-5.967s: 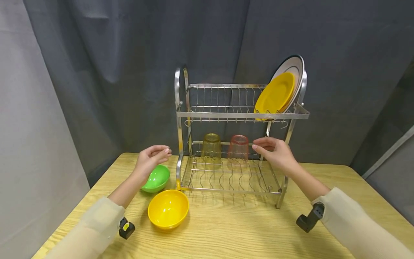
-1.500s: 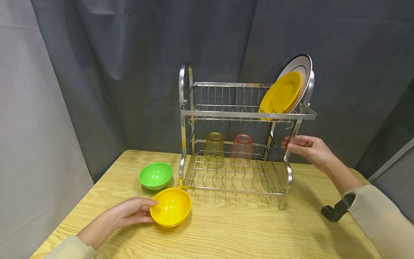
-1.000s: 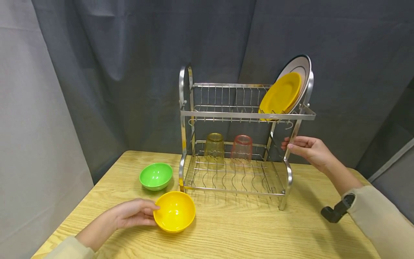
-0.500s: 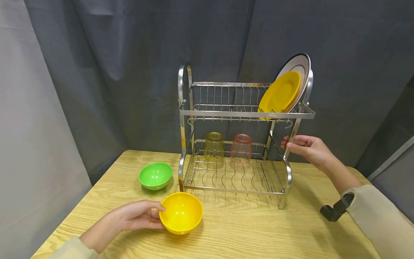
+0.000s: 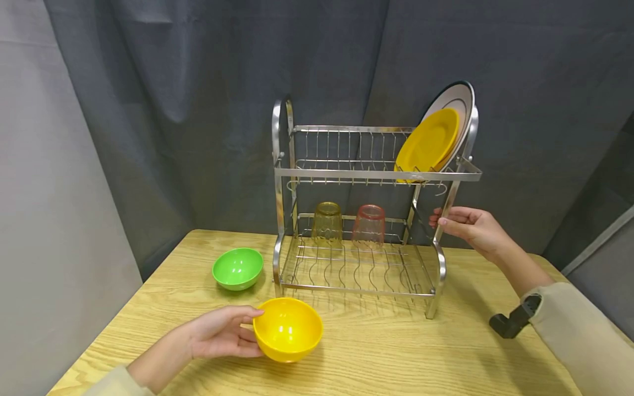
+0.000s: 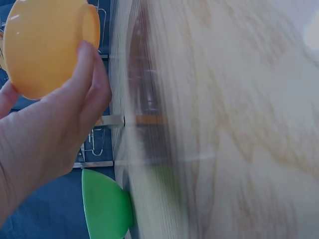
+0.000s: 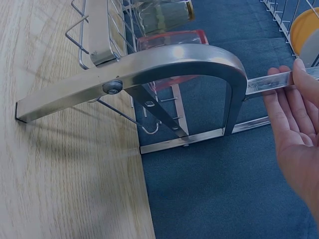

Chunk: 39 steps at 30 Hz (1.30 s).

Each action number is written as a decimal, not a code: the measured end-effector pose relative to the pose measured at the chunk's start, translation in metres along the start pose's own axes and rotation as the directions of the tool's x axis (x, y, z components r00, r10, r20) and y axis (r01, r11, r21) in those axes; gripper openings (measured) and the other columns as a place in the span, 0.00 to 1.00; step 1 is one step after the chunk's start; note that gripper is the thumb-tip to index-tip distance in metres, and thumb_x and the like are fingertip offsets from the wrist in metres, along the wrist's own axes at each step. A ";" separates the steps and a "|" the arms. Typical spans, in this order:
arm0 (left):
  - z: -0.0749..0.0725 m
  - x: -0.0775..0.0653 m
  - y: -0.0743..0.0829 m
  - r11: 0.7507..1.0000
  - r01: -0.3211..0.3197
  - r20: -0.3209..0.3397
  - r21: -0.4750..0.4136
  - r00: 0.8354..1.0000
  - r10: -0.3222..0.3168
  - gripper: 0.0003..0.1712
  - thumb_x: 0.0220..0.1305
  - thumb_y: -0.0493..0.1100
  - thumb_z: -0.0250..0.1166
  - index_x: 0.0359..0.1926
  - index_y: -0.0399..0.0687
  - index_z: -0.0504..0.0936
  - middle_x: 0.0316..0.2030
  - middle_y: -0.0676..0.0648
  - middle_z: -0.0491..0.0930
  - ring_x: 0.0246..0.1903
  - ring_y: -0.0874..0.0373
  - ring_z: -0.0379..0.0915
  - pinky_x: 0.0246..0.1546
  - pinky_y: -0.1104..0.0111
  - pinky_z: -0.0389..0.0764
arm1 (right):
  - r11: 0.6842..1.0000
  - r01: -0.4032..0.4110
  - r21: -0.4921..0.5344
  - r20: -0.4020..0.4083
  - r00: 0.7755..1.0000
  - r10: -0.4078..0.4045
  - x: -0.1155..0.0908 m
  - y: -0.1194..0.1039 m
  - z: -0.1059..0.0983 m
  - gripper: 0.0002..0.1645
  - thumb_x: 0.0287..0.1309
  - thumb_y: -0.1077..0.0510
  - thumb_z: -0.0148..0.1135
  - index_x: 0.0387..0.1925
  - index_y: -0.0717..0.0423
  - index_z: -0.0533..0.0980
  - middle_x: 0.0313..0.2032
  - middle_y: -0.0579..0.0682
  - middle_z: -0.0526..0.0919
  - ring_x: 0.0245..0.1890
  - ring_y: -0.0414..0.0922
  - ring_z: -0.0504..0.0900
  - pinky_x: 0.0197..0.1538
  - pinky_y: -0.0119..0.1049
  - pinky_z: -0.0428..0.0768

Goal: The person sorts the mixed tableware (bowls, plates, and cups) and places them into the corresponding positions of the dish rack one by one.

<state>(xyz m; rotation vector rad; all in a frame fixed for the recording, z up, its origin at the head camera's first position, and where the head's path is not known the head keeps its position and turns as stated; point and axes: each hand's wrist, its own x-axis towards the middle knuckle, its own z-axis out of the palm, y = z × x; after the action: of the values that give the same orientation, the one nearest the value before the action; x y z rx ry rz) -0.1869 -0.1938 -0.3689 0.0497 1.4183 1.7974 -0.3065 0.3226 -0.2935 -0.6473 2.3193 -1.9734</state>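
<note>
My left hand (image 5: pixel 225 333) grips a yellow bowl (image 5: pixel 288 333) by its left side, thumb at the rim and fingers under it. In the left wrist view the bowl (image 6: pixel 42 50) hangs clear of the tabletop, its fingers (image 6: pixel 84 74) reaching the base ring. My right hand (image 5: pixel 477 230) pinches the right front post of a two-tier metal dish rack (image 5: pixel 346 175). The right wrist view shows the thumb on one face of that post (image 7: pixel 261 83) and the fingers behind it. A green bowl (image 5: pixel 239 269) sits left of the rack.
An upside-down yellow glass (image 5: pixel 327 225) and a red-tinted glass (image 5: pixel 369 225) stand on the rack's lower tier. A yellow plate (image 5: pixel 428 143) and a white plate with a dark rim (image 5: pixel 464 102) lean at the upper right. Grey curtains (image 5: pixel 198 110) hang behind the wooden table (image 5: pixel 376 352).
My left hand has come down, taken hold of the yellow bowl and carried it rightward and nearer. My right hand went from beside the red glass to the rack's post and stays there.
</note>
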 end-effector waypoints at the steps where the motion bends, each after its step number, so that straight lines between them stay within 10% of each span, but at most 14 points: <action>1: 0.001 0.000 0.000 1.000 -0.002 0.004 -0.001 1.000 0.002 0.39 0.72 0.51 0.52 0.71 0.31 0.52 0.59 0.26 0.70 0.55 0.46 0.77 0.70 0.51 0.69 | 1.000 -0.005 -0.004 -0.004 1.000 0.005 0.000 0.000 0.000 0.17 0.66 0.68 0.56 0.46 0.44 0.81 0.40 0.36 0.90 0.43 0.30 0.87 0.48 0.16 0.79; 26: 0.029 0.000 0.010 0.998 -0.061 0.027 -0.002 0.998 0.061 0.39 0.71 0.51 0.51 0.71 0.31 0.51 0.53 0.34 0.73 0.52 0.50 0.76 0.64 0.55 0.77 | 0.989 0.000 0.150 0.026 1.000 -0.004 0.000 0.001 0.003 0.17 0.66 0.69 0.56 0.44 0.45 0.83 0.41 0.39 0.90 0.44 0.32 0.87 0.48 0.20 0.83; 39: 0.045 0.010 0.015 0.956 -0.100 -0.105 0.274 0.985 0.133 0.29 0.68 0.48 0.59 0.60 0.29 0.71 0.49 0.38 0.82 0.44 0.55 0.82 0.57 0.55 0.83 | 0.989 0.013 0.147 0.045 0.999 -0.020 0.002 0.004 0.001 0.19 0.67 0.70 0.53 0.45 0.45 0.83 0.42 0.39 0.90 0.44 0.32 0.87 0.49 0.19 0.82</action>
<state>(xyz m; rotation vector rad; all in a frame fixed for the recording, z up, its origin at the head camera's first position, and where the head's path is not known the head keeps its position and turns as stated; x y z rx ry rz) -0.1799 -0.1526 -0.3441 0.1698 1.7740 1.7144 -0.3088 0.3217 -0.2967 -0.6953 2.1243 -2.0881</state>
